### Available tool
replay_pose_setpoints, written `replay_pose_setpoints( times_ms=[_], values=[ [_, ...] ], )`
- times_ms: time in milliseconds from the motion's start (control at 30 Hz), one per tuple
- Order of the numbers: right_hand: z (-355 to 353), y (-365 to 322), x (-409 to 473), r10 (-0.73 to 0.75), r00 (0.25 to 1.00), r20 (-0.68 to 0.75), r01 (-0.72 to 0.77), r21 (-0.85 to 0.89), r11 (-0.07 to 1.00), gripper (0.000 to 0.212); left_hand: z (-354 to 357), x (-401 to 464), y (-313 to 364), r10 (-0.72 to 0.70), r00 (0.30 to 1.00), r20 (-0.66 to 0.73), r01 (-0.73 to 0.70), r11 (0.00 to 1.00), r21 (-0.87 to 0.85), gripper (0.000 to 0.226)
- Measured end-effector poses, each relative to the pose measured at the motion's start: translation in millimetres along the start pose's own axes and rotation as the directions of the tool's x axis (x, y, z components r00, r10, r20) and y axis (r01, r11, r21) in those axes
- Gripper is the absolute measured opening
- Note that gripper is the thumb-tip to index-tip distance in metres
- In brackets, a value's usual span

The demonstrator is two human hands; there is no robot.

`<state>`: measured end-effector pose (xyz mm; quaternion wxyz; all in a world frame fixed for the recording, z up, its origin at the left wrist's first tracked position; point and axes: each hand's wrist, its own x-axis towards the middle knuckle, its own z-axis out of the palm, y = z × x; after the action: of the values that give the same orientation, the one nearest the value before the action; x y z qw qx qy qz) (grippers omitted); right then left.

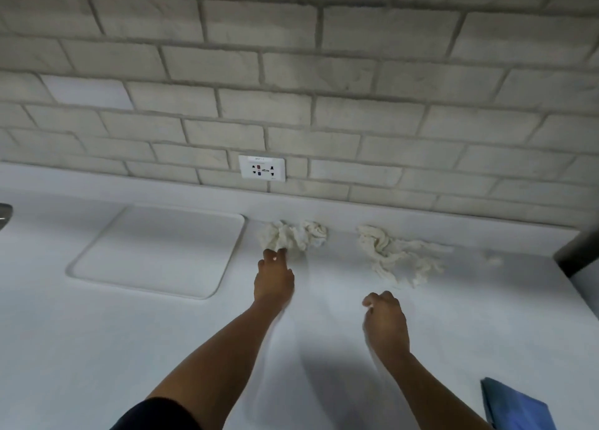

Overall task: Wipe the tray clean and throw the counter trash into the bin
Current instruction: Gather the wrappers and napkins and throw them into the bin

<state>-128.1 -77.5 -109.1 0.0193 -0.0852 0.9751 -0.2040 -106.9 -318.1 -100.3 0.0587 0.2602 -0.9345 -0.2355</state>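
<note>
A white tray (pixel 155 251) lies flat on the white counter at the left. Right of it, against the wall, sits a crumpled paper wad (pixel 295 236). My left hand (pixel 274 275) reaches it, fingertips pinching its near-left edge. A second, larger crumpled paper wad (pixel 393 256) lies further right. My right hand (pixel 384 321) hovers just in front of it, fingers curled and holding nothing. A small paper scrap (pixel 492 260) lies near the counter's right end.
A folded blue cloth (pixel 515 407) lies at the bottom right corner. A dark object (pixel 580 251) stands at the right edge. A power socket (pixel 262 168) sits on the white brick wall. A metal item (pixel 5 215) shows at the far left.
</note>
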Motion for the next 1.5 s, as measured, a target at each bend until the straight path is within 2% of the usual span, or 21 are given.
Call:
replay_pose_setpoints(
  times_ms=[167,233,333,433,567,700,767,867,1000,1067,1167,1233,1333,1500],
  values=[
    [9,-25,4,-0.023,0.999,0.033,0.022,0.054,0.998,0.037,5,24,-9,0.078,0.997,-0.019,-0.077,0.995,0.058,0.056],
    [9,-27,6,-0.004,0.998,0.063,0.000,0.058,0.998,0.039,5,36,-9,0.106,0.994,0.022,-0.108,0.991,0.082,0.054],
    [9,-28,9,0.020,0.997,0.079,-0.025,0.054,0.998,0.040,4,53,-4,0.112,0.991,0.076,-0.117,0.991,0.066,0.043],
    [8,-29,11,0.027,0.996,0.082,-0.031,0.045,0.999,0.040,6,58,-3,0.163,0.986,0.038,-0.166,0.983,0.085,0.025],
    [7,-28,10,0.047,0.995,0.085,-0.053,0.070,0.996,0.039,8,51,4,0.161,0.987,0.027,-0.162,0.987,0.021,0.025],
    [-5,-27,6,0.083,0.992,0.094,-0.100,0.201,0.975,0.037,-8,34,20,0.233,0.972,0.011,-0.231,0.969,-0.089,0.016],
    [-15,-29,3,0.106,0.994,0.026,-0.109,0.296,0.949,0.036,-20,19,30,0.260,0.965,-0.031,-0.261,0.954,-0.148,0.007],
    [-33,-36,-8,0.082,0.995,-0.053,-0.051,0.431,0.901,0.037,-30,-6,42,0.303,0.951,-0.063,-0.310,0.931,-0.191,0.011],
    [-56,-39,-27,0.033,0.995,-0.090,0.020,0.527,0.850,0.051,-36,-36,60,0.446,0.892,-0.072,-0.446,0.845,-0.295,0.005],
    [-66,-36,-37,-0.001,0.998,-0.068,0.039,0.553,0.832,0.063,-38,-51,74,0.548,0.835,-0.039,-0.523,0.771,-0.363,0.006],
    [-79,-26,-56,-0.047,0.997,-0.059,0.074,0.604,0.794,0.075,-38,-80,102,0.662,0.747,0.054,-0.565,0.676,-0.473,0.006],
    [-86,-14,-73,-0.012,0.996,-0.093,0.069,0.640,0.766,0.062,-29,-100,121,0.708,0.699,0.102,-0.559,0.629,-0.540,0.008],
    [-94,18,-101,0.148,0.976,-0.161,-0.004,0.665,0.747,0.039,-11,-132,149,0.737,0.664,0.126,-0.533,0.586,-0.610,0.005],
    [-115,85,-157,0.318,0.922,-0.220,-0.090,0.678,0.729,0.023,19,-199,191,0.809,0.577,0.113,-0.566,0.496,-0.658,0.015]
  ],
)
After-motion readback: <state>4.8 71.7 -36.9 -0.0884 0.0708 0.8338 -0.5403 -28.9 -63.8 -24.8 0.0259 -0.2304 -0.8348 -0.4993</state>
